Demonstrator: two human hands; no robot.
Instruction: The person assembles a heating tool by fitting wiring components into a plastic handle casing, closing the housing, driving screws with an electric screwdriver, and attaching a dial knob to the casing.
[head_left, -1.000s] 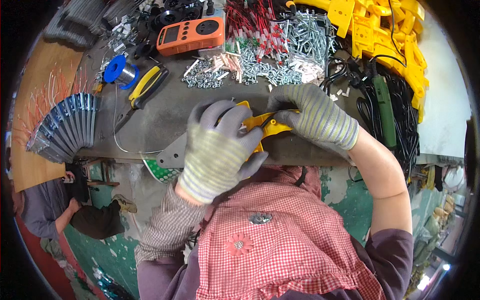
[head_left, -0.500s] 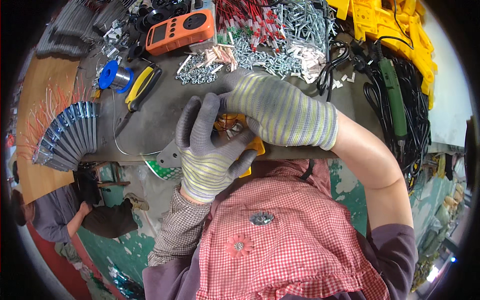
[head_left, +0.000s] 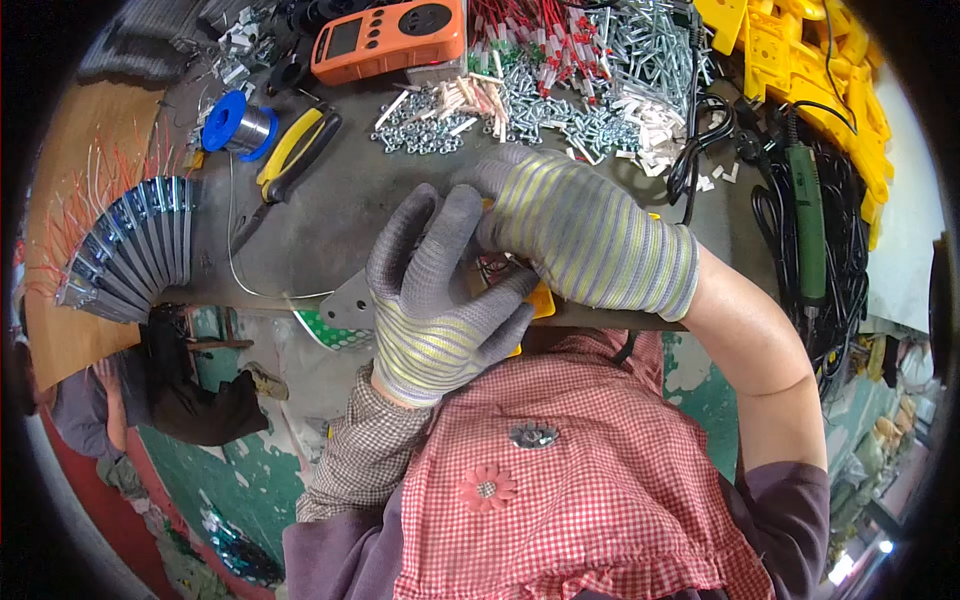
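Both my hands wear grey gloves with yellow-striped backs, and they meet over the bench's near edge. A yellow plastic housing [head_left: 541, 301] with thin wires [head_left: 492, 264] inside is partly visible between them. My left hand [head_left: 435, 285] is bent around the housing's left side, two fingers pointing up and the others along its near side. Over the housing's far side arches my right hand [head_left: 575, 228], fingers curled down and tips mostly covered, so whatever they pinch is out of sight. Beside my left hand, a grey metal plate with holes [head_left: 349, 304] juts over the edge.
Beyond my hands lie an orange multimeter [head_left: 390, 42], metal nuts [head_left: 425, 125], screws and white pieces [head_left: 655, 135]. At left are a solder spool [head_left: 240, 127], yellow-black pliers [head_left: 298, 155] and stacked wired metal parts [head_left: 130, 250]. A green-handled tool [head_left: 808, 225], black cables and yellow housings [head_left: 810, 70] occupy the right.
The whole view has shifted slightly, with bench items appearing farther right. My hands stay together at the housing, with small finger movements. At far left, another person's arm has drawn back.
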